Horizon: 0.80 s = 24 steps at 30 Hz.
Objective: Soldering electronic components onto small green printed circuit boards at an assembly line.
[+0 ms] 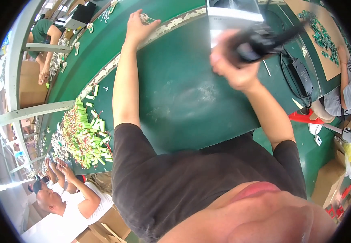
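My left hand (pixel 137 29) reaches out over the green conveyor belt (pixel 102 44), thumb and fingers apart. A small white part with a thin wire or stem (pixel 146 18) lies in the gap between them; no firm grip on it shows. On the right, my right hand (pixel 237 67) is wrapped round a black handheld device (pixel 250 44), lifted above the green worktable (pixel 175 97). Motion blurs that hand and the device, so its exact kind cannot be made out. Just behind it stands a white and grey box-shaped unit (pixel 234 18).
Left of my arm lies a heap of light-green cylindrical cells with wires (pixel 86 133). A black power adapter (pixel 301 77) with a cable rests at the right. Green circuit boards (pixel 323 36) lie on cardboard (pixel 301 16). Co-workers sit nearby; metal posts (pixel 15 52) rise at left.
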{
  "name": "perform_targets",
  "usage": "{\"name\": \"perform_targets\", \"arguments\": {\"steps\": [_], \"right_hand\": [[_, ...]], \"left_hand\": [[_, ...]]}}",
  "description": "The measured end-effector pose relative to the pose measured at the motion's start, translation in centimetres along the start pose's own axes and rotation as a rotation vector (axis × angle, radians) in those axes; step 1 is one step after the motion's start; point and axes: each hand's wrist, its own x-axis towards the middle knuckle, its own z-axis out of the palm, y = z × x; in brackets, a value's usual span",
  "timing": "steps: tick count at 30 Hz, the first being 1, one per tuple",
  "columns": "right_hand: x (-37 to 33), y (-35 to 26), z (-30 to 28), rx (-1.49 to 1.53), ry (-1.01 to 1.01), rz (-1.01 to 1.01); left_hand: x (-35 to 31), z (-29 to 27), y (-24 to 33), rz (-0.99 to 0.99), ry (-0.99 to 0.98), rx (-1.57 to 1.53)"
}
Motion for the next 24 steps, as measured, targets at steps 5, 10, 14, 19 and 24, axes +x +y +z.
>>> {"name": "perform_targets", "arguments": {"steps": [5, 10, 14, 19, 24], "right_hand": [[3.6, -3.6, -4.3, 0.019, 0.021, -0.325], [4.3, -3.4, -3.5, -0.253, 0.177, -0.206], [4.6, -4.0, -2.1, -0.264, 0.131, -0.088], [3.1, -3.7, -1.1, -0.162, 0.067, 0.036], [1.2, -1.2, -0.1, -0.101, 0.023, 0.055]], "left_hand": [[-9.7, -2.7, 8.5, 0.254, 0.040, -0.153], [-18.3, -1.8, 15.1, 0.390, -0.220, -0.429], [-19.7, -0.2, 15.7, 0.426, -0.211, -0.491], [-19.4, 0.2, 14.1, 0.504, -0.117, -0.523], [-19.0, 0.9, 14.1, 0.857, 0.162, -0.455]]}}
